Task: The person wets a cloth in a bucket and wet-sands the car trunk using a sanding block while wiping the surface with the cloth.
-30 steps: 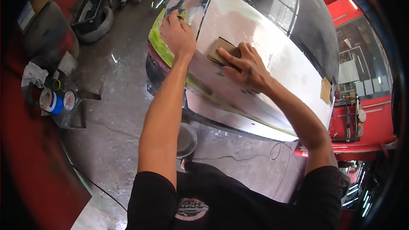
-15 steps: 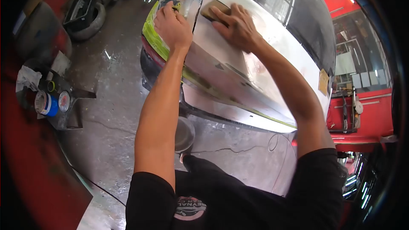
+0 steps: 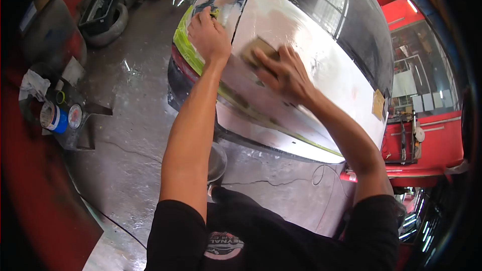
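Observation:
My right hand (image 3: 286, 73) presses a brown sanding block (image 3: 258, 52), smeared by motion, against the wet, whitish car panel (image 3: 321, 65). The fingers lie over the block's top. My left hand (image 3: 210, 37) is on the car's corner, left of the dark panel gap, with its fingers bent together beside a yellow-green and black bit. Whatever they grip, if anything, is hidden. Yellow-green tape (image 3: 185, 35) covers the corner beside this hand. A tan piece (image 3: 378, 103), perhaps sandpaper, sits at the panel's right end.
A dark stand (image 3: 93, 125) at left carries a blue-and-white tub (image 3: 59, 120) and crumpled paper (image 3: 34, 86). A tyre (image 3: 108, 30) and black crate lie farther back. A bucket (image 3: 217, 163) stands below the bumper. A thin cable (image 3: 321, 175) crosses the floor; red shelving is at right.
My right hand and the sanding block have moved down the panel, toward me. My left hand stays at the same corner; the whole view has shifted slightly.

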A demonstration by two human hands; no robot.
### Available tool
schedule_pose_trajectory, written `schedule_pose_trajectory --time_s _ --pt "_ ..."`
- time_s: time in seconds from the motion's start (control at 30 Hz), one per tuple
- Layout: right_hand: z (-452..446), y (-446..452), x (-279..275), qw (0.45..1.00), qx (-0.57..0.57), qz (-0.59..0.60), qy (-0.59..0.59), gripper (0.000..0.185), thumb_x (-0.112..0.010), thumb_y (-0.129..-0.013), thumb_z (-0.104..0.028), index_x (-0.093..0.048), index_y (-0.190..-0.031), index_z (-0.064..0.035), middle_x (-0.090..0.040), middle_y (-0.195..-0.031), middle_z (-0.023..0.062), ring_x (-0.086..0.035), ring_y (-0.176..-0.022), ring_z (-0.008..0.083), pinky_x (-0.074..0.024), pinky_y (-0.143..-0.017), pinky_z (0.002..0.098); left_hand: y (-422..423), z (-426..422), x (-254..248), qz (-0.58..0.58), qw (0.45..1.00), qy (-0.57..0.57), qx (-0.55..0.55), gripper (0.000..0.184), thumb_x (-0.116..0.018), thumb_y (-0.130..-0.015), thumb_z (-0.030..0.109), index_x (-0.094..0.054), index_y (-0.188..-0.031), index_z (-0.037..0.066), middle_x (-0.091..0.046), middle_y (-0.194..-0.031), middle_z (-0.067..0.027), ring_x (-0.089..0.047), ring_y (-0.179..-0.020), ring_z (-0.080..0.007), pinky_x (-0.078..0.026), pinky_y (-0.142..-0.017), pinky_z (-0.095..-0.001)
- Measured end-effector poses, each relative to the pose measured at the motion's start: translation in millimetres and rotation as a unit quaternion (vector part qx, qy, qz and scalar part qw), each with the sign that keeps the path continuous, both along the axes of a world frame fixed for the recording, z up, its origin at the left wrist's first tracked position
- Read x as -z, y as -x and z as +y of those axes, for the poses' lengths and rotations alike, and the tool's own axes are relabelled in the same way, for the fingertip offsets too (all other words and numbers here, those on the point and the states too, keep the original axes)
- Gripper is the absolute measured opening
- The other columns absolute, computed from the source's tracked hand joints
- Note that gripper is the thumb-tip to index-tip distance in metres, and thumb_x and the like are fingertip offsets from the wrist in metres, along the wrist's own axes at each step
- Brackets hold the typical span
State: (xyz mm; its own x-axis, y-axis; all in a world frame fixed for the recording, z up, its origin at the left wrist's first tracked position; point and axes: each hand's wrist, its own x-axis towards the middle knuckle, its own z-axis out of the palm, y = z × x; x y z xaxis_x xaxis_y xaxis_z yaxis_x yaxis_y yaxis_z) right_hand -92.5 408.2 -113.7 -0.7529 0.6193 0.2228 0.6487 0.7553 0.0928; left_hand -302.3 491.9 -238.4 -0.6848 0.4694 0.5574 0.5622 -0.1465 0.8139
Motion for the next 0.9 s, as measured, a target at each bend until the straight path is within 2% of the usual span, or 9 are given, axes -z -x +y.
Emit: schedule_pose_trajectory --time_s 0.13,0.2,0.37,0.47,0.6,0.67,0.73,0.8,0.9 --pt "48.7 3.7 -2.4 0.998 0.029 -0.047 -0.014 0.051 -0.074 -0.099 -0.036 -0.067 -0.148 -0.0253 -0.058 -0.113 0.0207 -0.057 -0.108 0.0386 -0.0465 -0.096 0.0480 1.9 0.8 -2.6 0.001 1.000 -0.006 0.028 0.039 -0.065 -0.099 0.010 -0.064 -0.138 0.015 -0.065 -0.136 -0.0141 -0.059 -0.124 -0.0396 -0.046 -0.101 -0.0543" --pt "80.7 33.7 -3.0 0.992 0.019 0.017 -0.122 0.046 -0.071 -0.102 -0.034 -0.068 -0.146 -0.0225 -0.058 -0.113 0.0228 -0.057 -0.107 0.0397 -0.0459 -0.095 0.0496 -0.9 -2.4 -6.3 0.000 1.000 0.024 -0.007 0.038 -0.065 -0.100 0.010 -0.065 -0.138 0.014 -0.066 -0.134 -0.0143 -0.061 -0.124 -0.0395 -0.048 -0.100 -0.0546" --pt "-2.3 -9.1 -1.4 1.000 -0.024 0.004 -0.012 0.054 -0.074 -0.098 -0.035 -0.069 -0.151 -0.0231 -0.055 -0.103 0.0228 -0.056 -0.093 0.0394 -0.0467 -0.085 0.0488 -2.7 -1.3 -5.5 -0.009 0.999 0.037 0.014 0.039 -0.065 -0.100 0.010 -0.065 -0.139 0.014 -0.064 -0.138 -0.0140 -0.058 -0.126 -0.0399 -0.046 -0.102 -0.0557" --pt "29.4 -7.1 -10.0 0.998 -0.029 -0.058 0.013 0.051 -0.073 -0.099 -0.033 -0.070 -0.149 -0.0218 -0.056 -0.104 0.0223 -0.055 -0.095 0.0389 -0.0468 -0.086 0.0480 2.9 0.4 -7.6 -0.002 1.000 0.019 0.019 0.039 -0.065 -0.100 0.010 -0.065 -0.138 0.015 -0.064 -0.137 -0.0140 -0.058 -0.126 -0.0400 -0.046 -0.103 -0.0554" --pt "88.0 16.4 -1.8 0.993 -0.006 0.036 -0.111 0.049 -0.070 -0.102 -0.033 -0.068 -0.149 -0.0183 -0.056 -0.106 0.0234 -0.055 -0.100 0.0395 -0.0459 -0.094 0.0473 6.5 2.2 -5.7 -0.002 1.000 0.005 0.004 0.039 -0.066 -0.099 0.009 -0.066 -0.138 0.014 -0.065 -0.135 -0.0146 -0.059 -0.124 -0.0404 -0.046 -0.103 -0.0548" --pt "31.3 13.0 -12.3 0.999 0.047 0.003 -0.014 0.051 -0.072 -0.101 -0.036 -0.069 -0.149 -0.0197 -0.057 -0.109 0.0244 -0.056 -0.104 0.0399 -0.0462 -0.096 0.0472 -2.4 -0.9 -6.8 -0.005 1.000 0.009 0.009 0.039 -0.066 -0.098 0.008 -0.066 -0.137 0.013 -0.065 -0.134 -0.0147 -0.059 -0.124 -0.0406 -0.046 -0.103 -0.0546" --pt "0.7 -11.2 -6.7 1.000 0.001 -0.028 0.012 0.057 -0.074 -0.099 -0.039 -0.067 -0.153 -0.0214 -0.055 -0.105 0.0200 -0.056 -0.100 0.0381 -0.0462 -0.096 0.0466 -0.4 -1.9 -6.9 -0.007 1.000 0.009 0.006 0.040 -0.066 -0.098 0.008 -0.066 -0.138 0.013 -0.065 -0.133 -0.0147 -0.059 -0.124 -0.0408 -0.046 -0.103 -0.0547" --pt "22.0 -18.8 -2.9 0.997 -0.066 -0.048 -0.006 0.056 -0.074 -0.099 -0.039 -0.068 -0.152 -0.0203 -0.057 -0.105 0.0195 -0.057 -0.101 0.0372 -0.0462 -0.095 0.0463 3.0 2.2 -5.4 -0.011 1.000 0.003 0.012 0.041 -0.066 -0.098 0.008 -0.065 -0.139 0.013 -0.065 -0.133 -0.0147 -0.059 -0.125 -0.0409 -0.046 -0.103 -0.0547" --pt "85.9 15.6 -3.4 0.994 0.002 0.003 -0.111 0.051 -0.072 -0.101 -0.038 -0.070 -0.148 -0.0183 -0.057 -0.106 0.0201 -0.056 -0.099 0.0363 -0.0457 -0.094 0.0465 -2.8 -4.3 -1.4 -0.014 1.000 0.007 0.022 0.042 -0.066 -0.098 0.007 -0.065 -0.139 0.012 -0.065 -0.133 -0.0151 -0.058 -0.125 -0.0412 -0.046 -0.103 -0.0546"
